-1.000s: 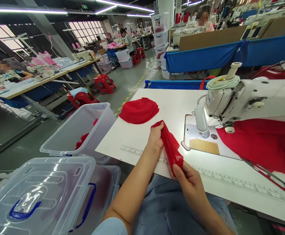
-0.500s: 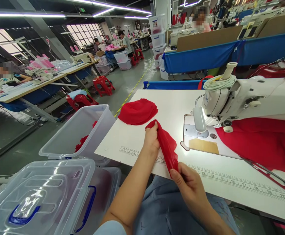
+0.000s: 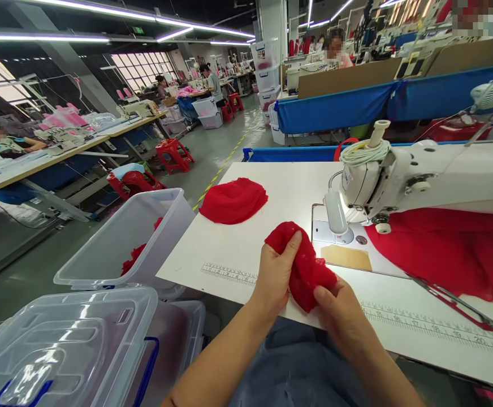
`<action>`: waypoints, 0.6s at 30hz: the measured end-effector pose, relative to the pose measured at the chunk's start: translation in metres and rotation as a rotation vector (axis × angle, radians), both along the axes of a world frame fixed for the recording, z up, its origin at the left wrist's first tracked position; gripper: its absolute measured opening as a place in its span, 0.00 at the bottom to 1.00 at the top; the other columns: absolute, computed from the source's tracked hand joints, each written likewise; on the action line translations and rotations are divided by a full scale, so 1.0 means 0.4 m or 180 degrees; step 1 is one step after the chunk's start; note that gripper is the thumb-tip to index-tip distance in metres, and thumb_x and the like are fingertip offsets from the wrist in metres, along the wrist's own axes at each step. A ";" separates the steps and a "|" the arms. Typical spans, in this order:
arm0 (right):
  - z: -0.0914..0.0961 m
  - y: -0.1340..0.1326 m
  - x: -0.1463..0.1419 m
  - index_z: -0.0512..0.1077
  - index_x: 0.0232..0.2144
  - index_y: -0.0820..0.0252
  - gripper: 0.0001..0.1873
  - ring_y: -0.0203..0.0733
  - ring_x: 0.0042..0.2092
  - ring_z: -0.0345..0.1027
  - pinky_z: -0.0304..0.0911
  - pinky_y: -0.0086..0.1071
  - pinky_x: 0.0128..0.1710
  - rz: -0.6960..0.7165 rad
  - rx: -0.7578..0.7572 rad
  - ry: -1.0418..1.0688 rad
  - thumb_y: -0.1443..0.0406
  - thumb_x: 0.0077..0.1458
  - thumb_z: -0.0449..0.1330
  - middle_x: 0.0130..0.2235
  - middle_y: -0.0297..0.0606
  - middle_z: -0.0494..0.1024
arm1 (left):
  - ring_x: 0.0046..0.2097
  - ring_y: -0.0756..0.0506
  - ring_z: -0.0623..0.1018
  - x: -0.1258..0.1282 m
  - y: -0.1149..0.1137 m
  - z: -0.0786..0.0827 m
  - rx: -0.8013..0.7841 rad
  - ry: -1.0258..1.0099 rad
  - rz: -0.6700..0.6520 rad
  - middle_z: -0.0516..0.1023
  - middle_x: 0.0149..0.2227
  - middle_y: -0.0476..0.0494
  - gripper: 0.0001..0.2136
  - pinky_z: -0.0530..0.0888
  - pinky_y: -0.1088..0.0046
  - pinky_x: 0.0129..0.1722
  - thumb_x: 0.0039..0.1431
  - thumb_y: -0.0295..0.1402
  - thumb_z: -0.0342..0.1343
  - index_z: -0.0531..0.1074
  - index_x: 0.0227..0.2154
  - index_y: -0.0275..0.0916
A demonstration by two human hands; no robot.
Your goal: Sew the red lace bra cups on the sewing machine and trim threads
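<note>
A crumpled piece of red fabric (image 3: 303,271) is held up between my two hands, over the front part of the white sewing table (image 3: 212,243). My left hand (image 3: 274,271) pinches its left side, thumb on top. The fingers of my right hand (image 3: 335,305) are closed on its lower right edge. Beyond them, a flat stack of red fabric pieces (image 3: 233,200) lies at the table's far left. To the right stands a white sewing machine (image 3: 403,175), and more red cloth (image 3: 441,243) is spread under its arm.
Thread snips (image 3: 454,302) lie on the table near the red cloth. At the left stand an open plastic bin (image 3: 102,249) with red scraps and a lidded clear box (image 3: 68,339). Red stools (image 3: 174,155) and people at other sewing tables are farther back.
The red fabric was stretched long and narrow between my hands; now it is bunched and opened out. My hands have moved right and closer together. The view has shifted slightly.
</note>
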State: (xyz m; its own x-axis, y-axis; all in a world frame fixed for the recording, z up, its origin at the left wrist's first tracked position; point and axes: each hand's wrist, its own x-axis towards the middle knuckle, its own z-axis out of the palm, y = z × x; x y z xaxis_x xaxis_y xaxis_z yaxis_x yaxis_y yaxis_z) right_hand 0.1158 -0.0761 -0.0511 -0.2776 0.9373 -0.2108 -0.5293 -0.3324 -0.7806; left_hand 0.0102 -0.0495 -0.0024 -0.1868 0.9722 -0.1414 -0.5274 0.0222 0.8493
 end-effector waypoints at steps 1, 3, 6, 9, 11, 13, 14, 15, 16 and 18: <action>0.004 0.002 -0.007 0.77 0.32 0.57 0.22 0.45 0.37 0.72 0.69 0.39 0.42 -0.0195 -0.0119 -0.0004 0.52 0.36 0.74 0.33 0.37 0.80 | 0.26 0.54 0.67 0.003 -0.001 -0.001 0.0064 0.0090 0.0013 0.67 0.22 0.52 0.13 0.68 0.79 0.27 0.50 0.38 0.67 0.69 0.23 0.36; 0.012 0.004 -0.014 0.76 0.28 0.57 0.19 0.44 0.33 0.71 0.70 0.38 0.37 -0.0478 -0.0325 -0.0030 0.53 0.36 0.74 0.29 0.35 0.79 | 0.25 0.54 0.66 0.003 0.002 -0.008 0.0132 0.0128 0.0067 0.66 0.21 0.53 0.14 0.67 0.79 0.26 0.51 0.38 0.66 0.68 0.21 0.36; 0.016 0.002 -0.007 0.76 0.28 0.58 0.20 0.42 0.30 0.70 0.68 0.36 0.33 -0.0440 -0.0352 -0.0186 0.51 0.36 0.73 0.26 0.35 0.77 | 0.24 0.54 0.64 -0.006 0.017 -0.021 0.0125 -0.0006 0.0276 0.63 0.20 0.55 0.17 0.66 0.79 0.25 0.49 0.38 0.67 0.64 0.19 0.37; 0.007 -0.008 0.004 0.74 0.24 0.59 0.20 0.38 0.26 0.64 0.64 0.32 0.29 -0.0202 0.0100 -0.0707 0.49 0.40 0.70 0.23 0.33 0.73 | 0.21 0.56 0.62 -0.020 0.038 -0.032 0.0059 -0.0131 0.0540 0.61 0.18 0.57 0.20 0.64 0.80 0.23 0.46 0.38 0.69 0.61 0.18 0.38; -0.002 -0.021 0.002 0.71 0.20 0.59 0.21 0.36 0.24 0.59 0.59 0.30 0.25 -0.0162 0.0606 -0.1176 0.49 0.47 0.66 0.21 0.32 0.69 | 0.21 0.56 0.64 -0.028 0.058 -0.037 -0.0050 -0.0271 0.0714 0.63 0.18 0.57 0.19 0.64 0.80 0.23 0.44 0.37 0.70 0.62 0.18 0.38; -0.010 -0.039 -0.010 0.66 0.18 0.59 0.22 0.34 0.23 0.54 0.54 0.29 0.23 -0.0221 0.1147 -0.1620 0.50 0.52 0.61 0.19 0.30 0.64 | 0.21 0.55 0.66 -0.034 0.080 -0.042 -0.0308 -0.0456 0.0838 0.66 0.18 0.56 0.17 0.65 0.79 0.23 0.44 0.34 0.70 0.64 0.19 0.38; -0.012 -0.048 -0.017 0.64 0.18 0.58 0.22 0.34 0.22 0.53 0.52 0.29 0.22 -0.0250 0.1398 -0.1791 0.51 0.55 0.59 0.19 0.30 0.62 | 0.21 0.54 0.67 -0.037 0.091 -0.045 -0.0502 -0.0544 0.0856 0.67 0.19 0.56 0.16 0.66 0.78 0.24 0.44 0.33 0.70 0.65 0.19 0.37; -0.015 -0.056 -0.023 0.63 0.18 0.58 0.22 0.33 0.22 0.52 0.51 0.29 0.21 -0.0279 0.1602 -0.1928 0.51 0.56 0.57 0.18 0.29 0.61 | 0.21 0.54 0.68 -0.040 0.101 -0.048 -0.0695 -0.0615 0.0839 0.68 0.19 0.55 0.15 0.66 0.78 0.24 0.44 0.32 0.69 0.65 0.19 0.37; -0.018 -0.061 -0.026 0.62 0.19 0.57 0.21 0.33 0.21 0.51 0.50 0.29 0.20 -0.0309 0.1748 -0.2027 0.52 0.58 0.55 0.18 0.29 0.60 | 0.21 0.53 0.68 -0.043 0.108 -0.051 -0.0848 -0.0663 0.0807 0.68 0.18 0.54 0.15 0.66 0.77 0.24 0.43 0.31 0.69 0.65 0.19 0.37; -0.025 -0.061 -0.018 0.61 0.19 0.57 0.21 0.33 0.21 0.52 0.50 0.29 0.20 -0.0283 0.1918 -0.2162 0.53 0.60 0.53 0.17 0.29 0.60 | 0.21 0.53 0.69 -0.051 0.115 -0.055 -0.0976 -0.0709 0.0731 0.69 0.18 0.53 0.15 0.67 0.76 0.25 0.42 0.31 0.70 0.66 0.18 0.36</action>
State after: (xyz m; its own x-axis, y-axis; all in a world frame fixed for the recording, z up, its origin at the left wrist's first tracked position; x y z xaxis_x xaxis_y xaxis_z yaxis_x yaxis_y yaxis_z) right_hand 0.1085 -0.1005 -0.0609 -0.1941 0.9537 0.2296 0.1035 0.2526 -0.9620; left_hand -0.0103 -0.0035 -0.0244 -0.3253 0.8158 -0.4781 -0.7174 0.1164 0.6868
